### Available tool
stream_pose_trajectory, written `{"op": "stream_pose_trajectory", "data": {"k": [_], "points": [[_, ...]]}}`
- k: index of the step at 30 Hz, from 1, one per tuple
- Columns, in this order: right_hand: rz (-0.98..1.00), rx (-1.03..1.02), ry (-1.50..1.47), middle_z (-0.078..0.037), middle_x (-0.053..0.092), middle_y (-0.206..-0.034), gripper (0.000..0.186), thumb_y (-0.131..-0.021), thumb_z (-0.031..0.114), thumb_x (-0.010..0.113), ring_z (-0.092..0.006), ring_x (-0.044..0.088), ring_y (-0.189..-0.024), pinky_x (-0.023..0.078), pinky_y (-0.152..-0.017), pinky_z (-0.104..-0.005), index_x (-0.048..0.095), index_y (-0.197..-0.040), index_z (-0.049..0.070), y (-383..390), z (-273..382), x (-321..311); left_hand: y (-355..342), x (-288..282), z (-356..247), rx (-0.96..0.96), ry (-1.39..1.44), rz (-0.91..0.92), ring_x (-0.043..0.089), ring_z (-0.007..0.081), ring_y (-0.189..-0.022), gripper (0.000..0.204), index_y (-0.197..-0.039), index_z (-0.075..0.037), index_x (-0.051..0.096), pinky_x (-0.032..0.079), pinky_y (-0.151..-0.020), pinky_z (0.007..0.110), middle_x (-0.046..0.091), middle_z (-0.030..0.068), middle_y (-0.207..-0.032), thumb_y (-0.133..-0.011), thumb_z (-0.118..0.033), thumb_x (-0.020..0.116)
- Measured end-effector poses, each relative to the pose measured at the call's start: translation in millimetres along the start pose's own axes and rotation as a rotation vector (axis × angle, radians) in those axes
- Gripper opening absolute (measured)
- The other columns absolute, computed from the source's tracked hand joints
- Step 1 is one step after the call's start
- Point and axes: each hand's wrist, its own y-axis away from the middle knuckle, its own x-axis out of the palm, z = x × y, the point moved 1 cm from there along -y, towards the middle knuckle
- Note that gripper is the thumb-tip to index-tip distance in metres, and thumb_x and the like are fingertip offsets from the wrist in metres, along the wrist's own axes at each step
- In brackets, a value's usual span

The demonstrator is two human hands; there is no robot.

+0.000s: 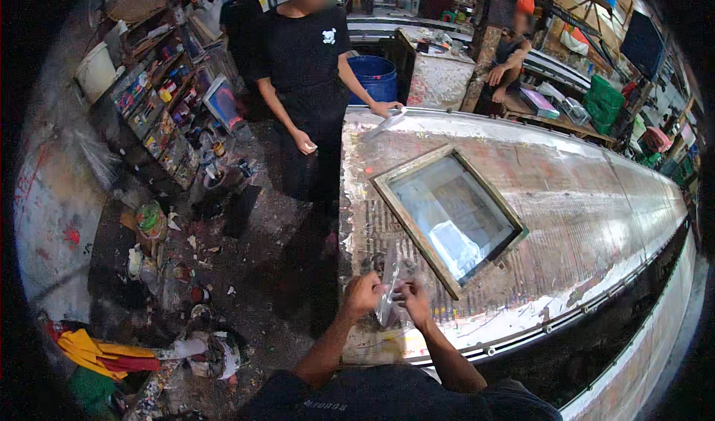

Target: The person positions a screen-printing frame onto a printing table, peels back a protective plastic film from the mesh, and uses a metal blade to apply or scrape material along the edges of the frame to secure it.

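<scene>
Close to the near left corner of the long table [551, 272], my left hand [363, 294] and my right hand [412, 302] face each other. Between them stands a strip of clear plastic film [389, 283], pinched in the closed fingers of both. Its lower end hangs just above the tabletop. Just beyond my hands lies a wooden-framed screen [414, 238], set at a slant, with a pale translucent panel that reflects light.
A person in a black T-shirt [309, 56] stands at the table's far left corner, one hand near a whitish strip [385, 125]. Another person [510, 63] sits farther back. Cluttered shelves [160, 115], a blue drum [372, 74] and piled cloths [104, 354] surround the table.
</scene>
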Motion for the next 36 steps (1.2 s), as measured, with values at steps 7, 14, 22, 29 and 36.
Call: {"op": "stream_pose_trajectory", "data": {"k": [7,14,22,29,36], "points": [[0.022,0.151,-0.115,-0.009,0.073,-0.102,0.035,-0.102,0.035,0.060,-0.0217,0.071,-0.089,0.059,-0.073,-0.0367,0.070,-0.115,0.004,54,50,-75,32,6,-124,0.333,-0.012,0.243,0.063,0.0188,-0.060,0.031,-0.086,-0.003,0.065,0.046,-0.055,0.038,0.064,0.0099,-0.066,-0.089,-0.025,0.086],[-0.413,-0.122,-0.399,-0.003,0.062,-0.077,0.025,-0.098,0.033,0.064,-0.0146,0.059,-0.064,0.048,-0.055,-0.0290,0.065,-0.090,0.009,113,141,-153,1,-61,-63,0.095,0.330,-0.352,0.063,0.0144,-0.065,0.024,-0.095,0.000,0.071,0.052,-0.063,0.034,0.069,0.0067,-0.080,-0.092,-0.021,0.082],[-0.326,-0.695,-0.255,0.001,0.066,-0.085,0.023,-0.101,0.028,0.071,-0.0077,0.058,-0.074,0.043,-0.062,-0.0257,0.071,-0.095,0.006,167,233,-200,13,-81,-2,-0.047,0.640,-0.074,0.057,0.0074,-0.061,0.017,-0.111,-0.004,0.073,0.046,-0.054,0.025,0.067,0.0010,-0.078,-0.104,-0.019,0.068],[-0.315,-0.610,-0.280,-0.002,0.059,-0.070,0.035,-0.099,0.008,0.066,-0.0143,0.057,-0.065,0.050,-0.066,-0.0343,0.064,-0.133,-0.002,187,211,-197,4,-143,-36,0.234,0.987,-0.350,0.067,0.0104,-0.075,0.032,-0.126,-0.003,0.067,0.054,-0.070,0.027,0.072,0.0025,-0.090,-0.107,-0.029,0.066],[-0.203,-0.434,-0.924,-0.019,0.067,-0.140,0.050,-0.098,0.020,0.068,-0.0283,0.066,-0.129,0.055,-0.086,-0.0293,0.057,-0.140,-0.006,180,153,-187,-5,-218,-117,0.592,1.501,0.262,0.055,0.0350,-0.142,0.044,-0.148,0.008,0.050,0.048,-0.119,0.043,0.051,0.0243,-0.156,-0.111,-0.017,0.052]]}}
